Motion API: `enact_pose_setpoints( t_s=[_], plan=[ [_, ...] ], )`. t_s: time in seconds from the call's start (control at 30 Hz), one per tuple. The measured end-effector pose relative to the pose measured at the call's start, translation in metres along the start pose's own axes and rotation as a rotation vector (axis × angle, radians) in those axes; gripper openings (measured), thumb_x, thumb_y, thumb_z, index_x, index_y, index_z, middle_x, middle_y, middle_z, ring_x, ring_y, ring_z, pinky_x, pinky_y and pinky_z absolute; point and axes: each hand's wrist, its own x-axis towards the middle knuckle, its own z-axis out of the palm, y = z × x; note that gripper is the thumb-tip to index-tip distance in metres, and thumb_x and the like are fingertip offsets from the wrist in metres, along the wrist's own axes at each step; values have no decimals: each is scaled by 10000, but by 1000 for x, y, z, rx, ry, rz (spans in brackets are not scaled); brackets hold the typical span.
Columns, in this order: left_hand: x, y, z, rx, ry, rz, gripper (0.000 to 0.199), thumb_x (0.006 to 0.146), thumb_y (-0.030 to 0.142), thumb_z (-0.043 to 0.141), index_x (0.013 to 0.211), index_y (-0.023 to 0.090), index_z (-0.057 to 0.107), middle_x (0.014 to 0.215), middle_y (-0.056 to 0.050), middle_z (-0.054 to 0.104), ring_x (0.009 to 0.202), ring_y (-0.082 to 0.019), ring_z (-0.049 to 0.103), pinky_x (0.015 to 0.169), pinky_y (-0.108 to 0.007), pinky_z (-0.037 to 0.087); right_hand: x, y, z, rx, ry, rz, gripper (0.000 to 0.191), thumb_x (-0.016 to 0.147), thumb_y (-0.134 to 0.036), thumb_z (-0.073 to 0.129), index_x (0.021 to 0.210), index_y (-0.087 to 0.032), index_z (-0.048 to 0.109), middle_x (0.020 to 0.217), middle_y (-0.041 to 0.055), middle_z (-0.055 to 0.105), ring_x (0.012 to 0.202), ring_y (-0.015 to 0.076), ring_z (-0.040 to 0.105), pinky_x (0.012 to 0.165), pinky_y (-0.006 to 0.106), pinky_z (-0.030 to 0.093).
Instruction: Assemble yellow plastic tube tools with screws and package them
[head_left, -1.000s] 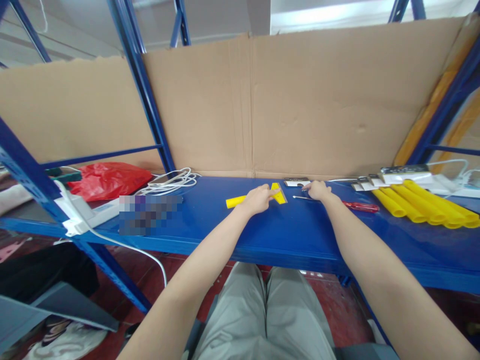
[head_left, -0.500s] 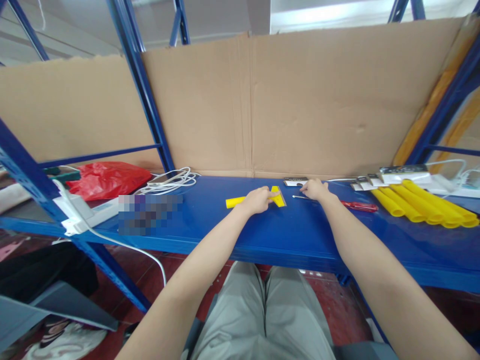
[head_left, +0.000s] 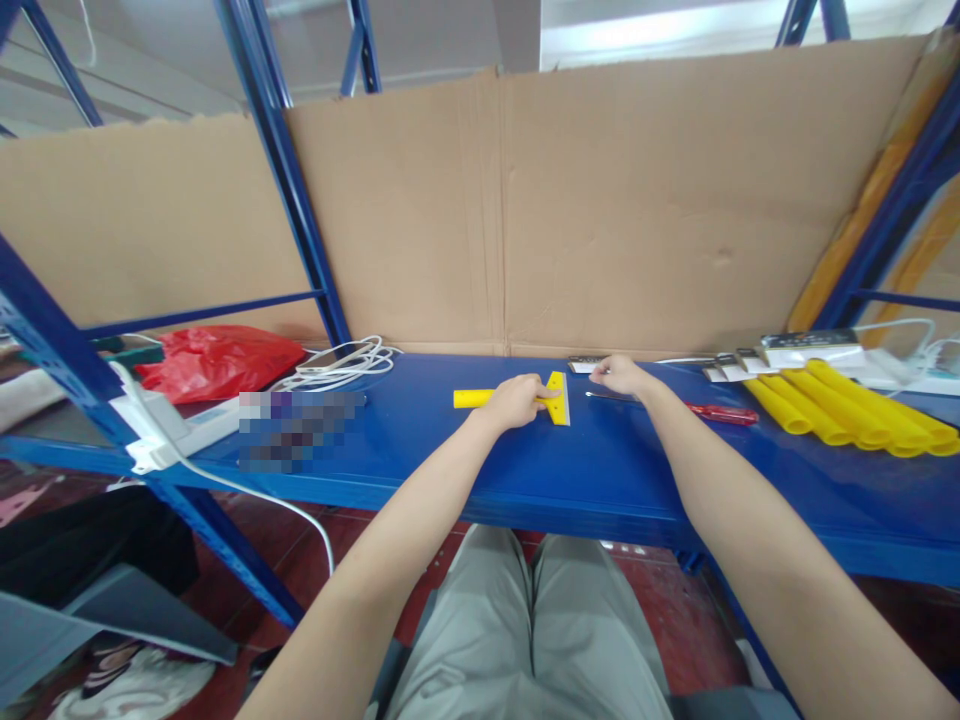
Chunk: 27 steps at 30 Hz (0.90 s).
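Note:
My left hand (head_left: pixel 517 401) is closed around a yellow scraper (head_left: pixel 556 400). The scraper's handle end sticks out on the left, and its wide head with a metal blade edge faces right. At the back of the shelf my right hand (head_left: pixel 619 374) has its fingers pinched beside a small dark-and-white packet (head_left: pixel 585 365), partly covering it. Whatever lies between those fingertips is too small to make out. Below the right hand lies a screwdriver with a red handle (head_left: pixel 721 413), its shaft crossing partly behind my wrist.
Several yellow tubular handles (head_left: pixel 862 405) lie at the right, with cards (head_left: pixel 810 348) behind them. On the left are a red plastic bag (head_left: pixel 225 360), a coiled white cable (head_left: pixel 341 362) and a white power strip (head_left: pixel 176 430). A cardboard sheet (head_left: pixel 600 220) backs the blue shelf (head_left: pixel 420 440).
My right hand has shifted slightly left, its fingers drawn closer to the packet. The scraper in my left hand has turned a little, so its blade edge stands straighter.

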Motion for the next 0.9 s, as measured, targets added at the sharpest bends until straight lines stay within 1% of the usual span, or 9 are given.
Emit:
enact_pose_setpoints(
  t_s=[0.07, 0.13, 0.17, 0.23, 0.3, 0.4, 0.6, 0.73, 0.9],
  plan=[
    [0, 0, 0, 0, 2, -1, 363, 848, 174, 584, 1192, 270, 650, 1057, -54, 640, 1018, -207, 612, 879, -299, 468, -2, -12, -2, 130, -52, -81, 119, 724, -247, 608, 656, -165, 662, 755, 40, 675, 801, 194, 617, 781, 292, 473],
    [0, 0, 0, 0, 2, -1, 364, 847, 174, 584, 1191, 273, 651, 1060, -54, 639, 1018, -209, 613, 879, -303, 469, -4, -26, -2, 263, -109, -210, 114, 726, -244, 593, 676, -159, 651, 776, 33, 677, 771, 165, 601, 777, 273, 465],
    [0, 1, -1, 0, 4, 1, 363, 850, 176, 581, 1191, 279, 651, 1056, -54, 639, 1016, -210, 613, 878, -306, 470, -5, -33, -1, 288, -125, -257, 98, 717, -231, 596, 666, -161, 642, 771, 30, 675, 761, 158, 594, 782, 271, 461],
    [-1, 1, -1, -1, 12, 6, 366, 856, 179, 572, 1195, 292, 647, 1047, -51, 637, 1013, -210, 612, 881, -312, 470, -6, -44, 4, 260, -124, -312, 78, 698, -187, 597, 627, -169, 623, 760, 26, 669, 764, 151, 585, 802, 269, 452],
    [-1, 1, -2, -1, 19, 11, 368, 858, 177, 567, 1197, 296, 644, 1042, -51, 634, 1015, -212, 610, 885, -317, 468, -6, -50, 9, 198, -107, -345, 102, 690, -149, 591, 592, -175, 609, 755, 30, 666, 787, 153, 581, 824, 271, 440],
    [-1, 1, -3, 0, 21, 14, 370, 857, 169, 565, 1199, 288, 643, 1039, -56, 631, 1017, -218, 609, 882, -322, 468, -4, -52, 15, 113, -100, -378, 148, 700, -125, 574, 565, -181, 597, 730, 29, 658, 814, 161, 577, 844, 274, 431],
    [-2, 2, -4, 3, 20, 30, 378, 860, 162, 553, 1205, 287, 641, 1030, -56, 634, 1008, -222, 612, 874, -322, 469, -4, -55, 15, -3, -86, -391, 205, 727, -85, 547, 564, -197, 601, 724, 34, 648, 832, 175, 568, 862, 291, 426],
    [-2, 2, -3, 0, 19, 26, 382, 859, 162, 551, 1209, 287, 641, 1029, -55, 635, 1005, -222, 615, 873, -321, 471, -7, -58, 15, -61, -42, -377, 208, 736, -71, 553, 587, -202, 615, 774, 51, 648, 887, 192, 559, 901, 323, 413],
    [-2, 2, -3, 1, 22, 39, 385, 856, 155, 556, 1206, 290, 642, 1035, -57, 633, 1004, -219, 614, 873, -320, 469, -10, -60, 13, -76, -63, -380, 188, 737, -74, 567, 610, -204, 615, 787, 56, 643, 888, 199, 557, 907, 342, 412]
  ],
)
